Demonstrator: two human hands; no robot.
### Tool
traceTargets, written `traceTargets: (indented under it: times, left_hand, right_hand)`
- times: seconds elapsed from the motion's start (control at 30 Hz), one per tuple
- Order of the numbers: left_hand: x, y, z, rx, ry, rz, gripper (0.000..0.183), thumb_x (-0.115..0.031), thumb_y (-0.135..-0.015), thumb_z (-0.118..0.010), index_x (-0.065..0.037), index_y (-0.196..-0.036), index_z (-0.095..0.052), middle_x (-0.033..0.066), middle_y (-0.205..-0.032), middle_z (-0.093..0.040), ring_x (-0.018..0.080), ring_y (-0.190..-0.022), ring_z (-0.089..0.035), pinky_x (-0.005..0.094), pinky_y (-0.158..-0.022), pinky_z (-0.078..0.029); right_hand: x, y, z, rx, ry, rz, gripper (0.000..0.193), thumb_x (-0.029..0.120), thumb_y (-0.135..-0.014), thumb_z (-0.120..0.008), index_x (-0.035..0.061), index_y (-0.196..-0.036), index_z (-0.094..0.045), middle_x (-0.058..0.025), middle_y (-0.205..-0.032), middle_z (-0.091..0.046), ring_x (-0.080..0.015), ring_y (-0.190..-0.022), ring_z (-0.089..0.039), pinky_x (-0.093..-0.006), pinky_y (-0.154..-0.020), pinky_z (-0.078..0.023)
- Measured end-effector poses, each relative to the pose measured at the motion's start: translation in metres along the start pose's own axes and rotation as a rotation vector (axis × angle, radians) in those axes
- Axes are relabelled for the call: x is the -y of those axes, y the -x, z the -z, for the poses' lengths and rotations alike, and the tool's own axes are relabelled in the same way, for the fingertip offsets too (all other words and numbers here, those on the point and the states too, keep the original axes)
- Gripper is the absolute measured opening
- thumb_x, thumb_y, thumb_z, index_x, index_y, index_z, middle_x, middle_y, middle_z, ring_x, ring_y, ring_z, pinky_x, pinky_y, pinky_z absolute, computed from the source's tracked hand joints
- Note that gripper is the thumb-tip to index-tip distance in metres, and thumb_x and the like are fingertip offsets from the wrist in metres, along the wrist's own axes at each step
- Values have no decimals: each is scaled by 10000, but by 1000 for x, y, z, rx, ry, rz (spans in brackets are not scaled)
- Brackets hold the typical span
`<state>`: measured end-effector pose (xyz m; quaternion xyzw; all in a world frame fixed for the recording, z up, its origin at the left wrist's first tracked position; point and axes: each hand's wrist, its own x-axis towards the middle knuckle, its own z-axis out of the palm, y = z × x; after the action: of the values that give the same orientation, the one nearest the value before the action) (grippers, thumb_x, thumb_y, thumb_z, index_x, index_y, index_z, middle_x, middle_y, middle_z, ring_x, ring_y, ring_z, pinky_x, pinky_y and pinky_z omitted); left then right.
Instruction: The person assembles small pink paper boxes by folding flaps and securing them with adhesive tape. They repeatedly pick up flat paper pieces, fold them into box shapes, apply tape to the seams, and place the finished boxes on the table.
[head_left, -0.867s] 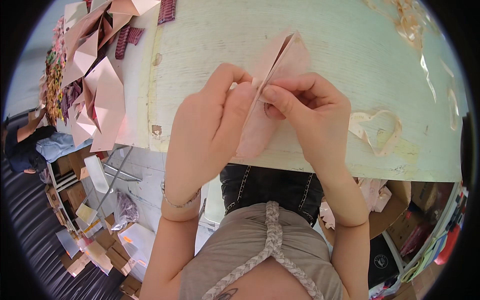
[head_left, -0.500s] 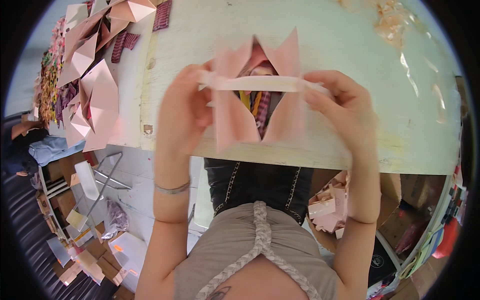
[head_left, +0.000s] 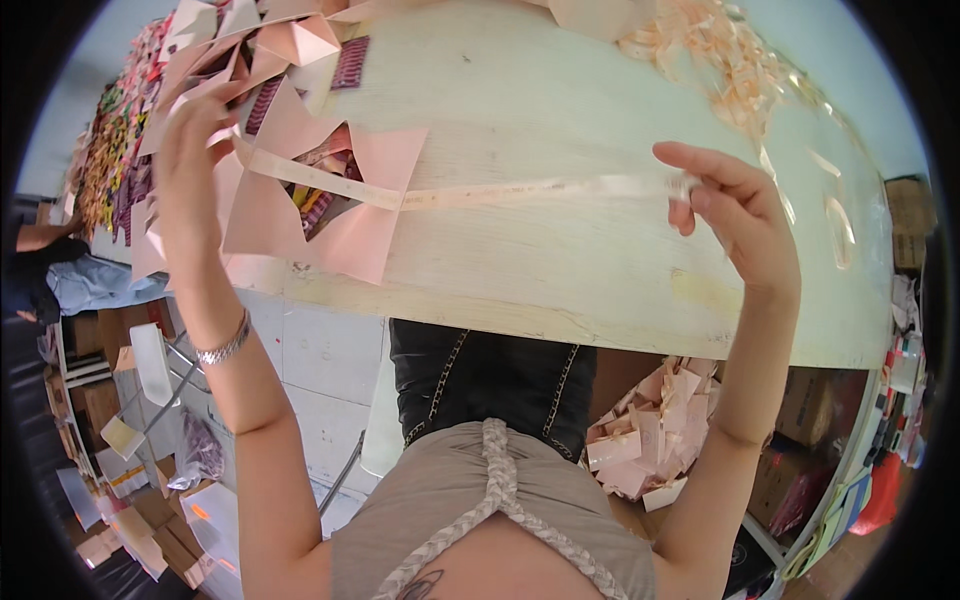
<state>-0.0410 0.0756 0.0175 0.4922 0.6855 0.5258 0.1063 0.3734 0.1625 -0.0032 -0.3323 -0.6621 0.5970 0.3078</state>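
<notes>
A pale pink folded paper box (head_left: 375, 160) with pointed flaps lies at the left of the table. Through its diamond-shaped opening, striped and yellow fabric pieces (head_left: 318, 205) show. A long cream ribbon with small print (head_left: 480, 195) crosses the opening and stretches right, taut, to my right hand (head_left: 738, 205). That hand pinches the ribbon's end between thumb and fingers, its index finger extended. My left hand (head_left: 195, 150) is raised at the box's left edge, close to the ribbon's other end. Its fingers are curved and slightly blurred, so their grip is hidden.
More pink boxes (head_left: 295, 40) and a heap of colourful fabric pieces (head_left: 100, 150) crowd the far left. Loose cream ribbons (head_left: 720, 55) pile at the far right. A carton of pink paper pieces (head_left: 660, 425) stands below the table's front edge. Another person's arm (head_left: 45, 235) shows at left.
The box has moved from in front of me leftward onto the table by the other boxes. My hands have spread apart, and the ribbon now extends far right from the box.
</notes>
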Motion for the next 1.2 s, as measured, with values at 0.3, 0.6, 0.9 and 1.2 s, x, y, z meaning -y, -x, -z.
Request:
traceTargets:
  times: [0.3, 0.6, 0.9, 1.2]
  left_hand:
    - [-17, 7, 28, 266, 339, 67, 276, -190, -1007, -416, 14, -1064, -592, 152, -1201, -642, 205, -1098, -617, 320, -953, -461]
    - [-60, 11, -6, 284, -9, -459, 195, -194, -980, -511, 0, -963, -526, 123, -1250, -584, 194, -1082, -543, 317, -936, -412]
    - [-26, 42, -40, 384, 231, -360, 546, -221, -846, -674, -11, -1302, -460, 162, -1301, -501, 253, -1239, -475, 372, -875, -480]
    - [-43, 49, -85, 496, 329, -150, 315, -149, -986, -438, 11, -1215, -585, 85, -703, -577, 177, -673, -585, 298, -627, -468]
  right_hand:
    - [20, -10, -10, 116, -498, 499, 379, 67, -905, -528, -26, -1273, -534, -66, -801, -647, -100, -683, -529, -262, -622, -418]
    - [34, -85, -103, 157, 463, 829, 167, 51, -868, -591, 62, -976, -717, -49, -874, -655, -100, -719, -558, -245, -651, -453]
    - [49, -119, -139, 253, -15, 613, 164, 37, -831, -625, 37, -948, -741, -21, -912, -667, -83, -778, -574, -253, -661, -455]
    - [48, -91, -97, 56, 206, 499, 178, 59, -787, -717, 56, -963, -744, -21, -939, -669, -130, -905, -611, -276, -762, -500]
